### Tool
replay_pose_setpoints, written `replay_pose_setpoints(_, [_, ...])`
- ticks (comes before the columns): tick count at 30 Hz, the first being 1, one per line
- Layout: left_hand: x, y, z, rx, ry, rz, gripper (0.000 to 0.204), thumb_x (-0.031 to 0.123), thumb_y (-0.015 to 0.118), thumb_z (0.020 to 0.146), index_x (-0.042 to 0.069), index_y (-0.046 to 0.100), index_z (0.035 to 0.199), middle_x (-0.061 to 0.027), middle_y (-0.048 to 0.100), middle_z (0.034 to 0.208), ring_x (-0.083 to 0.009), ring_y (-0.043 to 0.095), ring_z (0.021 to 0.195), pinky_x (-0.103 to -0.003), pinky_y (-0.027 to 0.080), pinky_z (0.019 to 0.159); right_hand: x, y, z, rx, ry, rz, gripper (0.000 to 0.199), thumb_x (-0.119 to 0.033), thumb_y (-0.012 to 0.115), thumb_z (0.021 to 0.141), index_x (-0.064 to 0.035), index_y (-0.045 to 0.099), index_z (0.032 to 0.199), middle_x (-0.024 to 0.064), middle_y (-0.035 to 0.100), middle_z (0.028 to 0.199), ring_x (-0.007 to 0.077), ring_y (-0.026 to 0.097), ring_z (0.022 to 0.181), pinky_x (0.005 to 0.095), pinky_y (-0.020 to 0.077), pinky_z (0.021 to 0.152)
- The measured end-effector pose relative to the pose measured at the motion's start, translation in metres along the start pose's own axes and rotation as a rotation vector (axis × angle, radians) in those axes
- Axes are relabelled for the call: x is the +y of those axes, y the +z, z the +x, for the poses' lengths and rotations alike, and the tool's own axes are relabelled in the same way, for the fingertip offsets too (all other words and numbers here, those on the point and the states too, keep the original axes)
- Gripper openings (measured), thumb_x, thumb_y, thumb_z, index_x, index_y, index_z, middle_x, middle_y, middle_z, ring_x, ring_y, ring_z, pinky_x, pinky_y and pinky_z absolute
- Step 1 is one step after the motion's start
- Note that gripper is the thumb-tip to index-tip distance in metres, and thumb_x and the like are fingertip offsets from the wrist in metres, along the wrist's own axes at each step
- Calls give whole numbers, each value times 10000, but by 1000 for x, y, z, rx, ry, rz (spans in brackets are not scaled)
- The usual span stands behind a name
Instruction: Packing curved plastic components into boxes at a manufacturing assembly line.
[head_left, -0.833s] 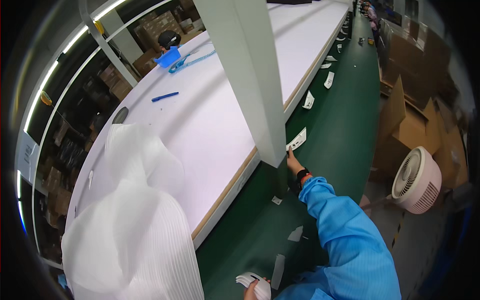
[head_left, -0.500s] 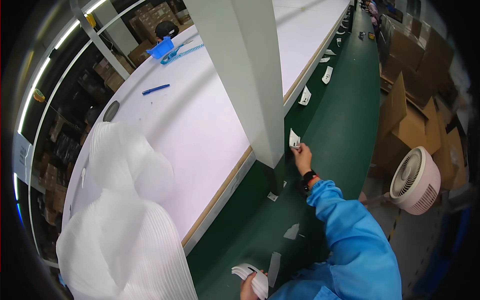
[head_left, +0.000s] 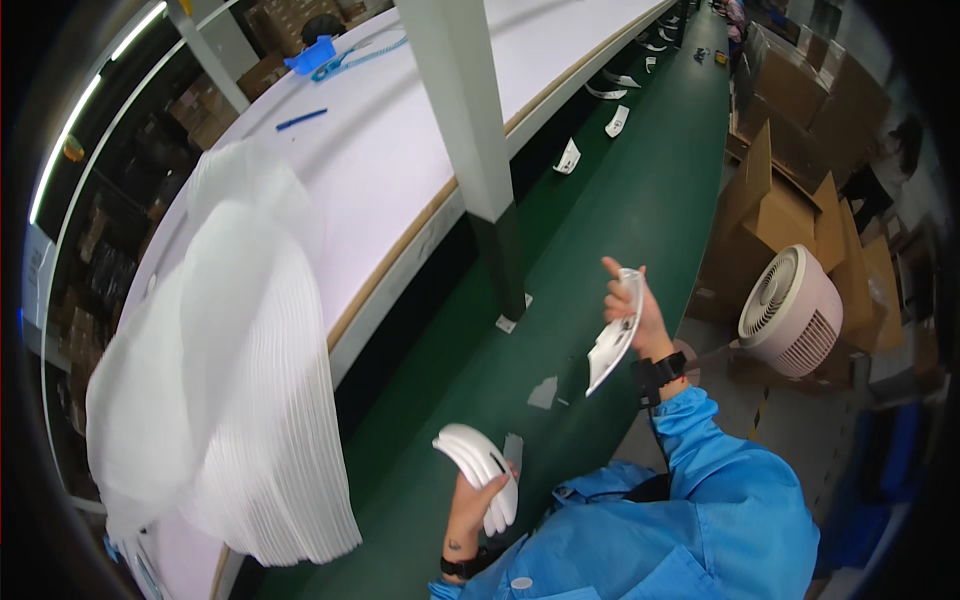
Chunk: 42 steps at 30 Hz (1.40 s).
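My left hand (head_left: 467, 513) is closed around a stack of several curved white plastic pieces (head_left: 468, 446), low over the green work surface. To its right and farther off, my right hand (head_left: 652, 322) grips a single curved white plastic piece (head_left: 619, 342) by its edge. That piece is tilted, with small fittings visible on its inner side, and the index finger points out to the left. Beyond the hands, more white plastic pieces lie in a row, the nearest being a white piece (head_left: 568, 157) and another white piece (head_left: 617, 121).
A grey post (head_left: 463, 120) stands between the green surface (head_left: 590, 235) and a raised white shelf. White foam sheets (head_left: 255, 400) hang over that shelf, which also bears a blue pen (head_left: 301, 119) and blue bin (head_left: 311, 55). Right: a pink fan (head_left: 790, 310) and open cardboard boxes (head_left: 790, 215).
My right hand has lifted a white plastic piece off the green surface and brought it nearer. The left hand, with its stack, has come up farther into view. The whole view has shifted.
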<state>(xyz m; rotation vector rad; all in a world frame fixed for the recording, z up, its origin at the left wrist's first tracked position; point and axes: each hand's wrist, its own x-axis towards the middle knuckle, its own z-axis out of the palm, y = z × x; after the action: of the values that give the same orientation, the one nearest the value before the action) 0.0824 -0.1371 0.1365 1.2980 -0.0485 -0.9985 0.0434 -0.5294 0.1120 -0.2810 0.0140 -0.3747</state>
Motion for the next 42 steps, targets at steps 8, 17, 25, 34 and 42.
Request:
replay_pose_setpoints(8, [37, 23, -45, 110, 259, 655, 572, 156, 745, 727, -6, 484, 1209, -138, 659, 1021, -239, 651, 958, -345, 508, 833, 161, 87, -56, -77, 514, -417, 433, -342, 564, 932, -17, 505, 1212, -24, 422, 798, 51, 402, 642, 199, 422, 575])
replay_pose_setpoints(17, [6, 1, -107, 221, 271, 719, 742, 180, 722, 729, -15, 362, 1348, -218, 534, 1245, -341, 564, 1135, -376, 468, 927, 263, 134, -106, -73, 588, -600, 324, -246, 561, 942, 9, 579, 1142, 112, 640, 1102, 159, 628, 966, 268, 514, 851])
replay_pose_setpoints(25, [-22, -32, -136, 140, 319, 542, 735, 173, 734, 755, -13, 354, 1357, -175, 551, 1243, -267, 558, 1147, -357, 459, 936, 289, 147, -130, -31, 649, -710, 327, -222, 563, 939, 32, 580, 1144, 151, 639, 1135, 186, 622, 1023, 292, 501, 897])
replay_pose_setpoints(34, [-5, -21, -178, 175, 375, 518, 693, 164, 734, 740, -42, 394, 1308, -174, 572, 1206, -272, 575, 1115, -356, 461, 929, 281, 148, -131, -405, 614, -479, 541, -410, 582, 892, 37, 570, 1196, 207, 571, 1251, 261, 598, 1106, 342, 484, 949])
replay_pose_setpoints(42, [-4, -16, -186, 244, 331, 567, 709, 193, 729, 749, -29, 375, 1321, -182, 610, 1156, -284, 618, 1061, -355, 490, 890, 295, 160, -142, -428, 625, -407, 405, -294, 571, 928, 25, 572, 1175, 194, 578, 1240, 226, 608, 1073, 323, 504, 918])
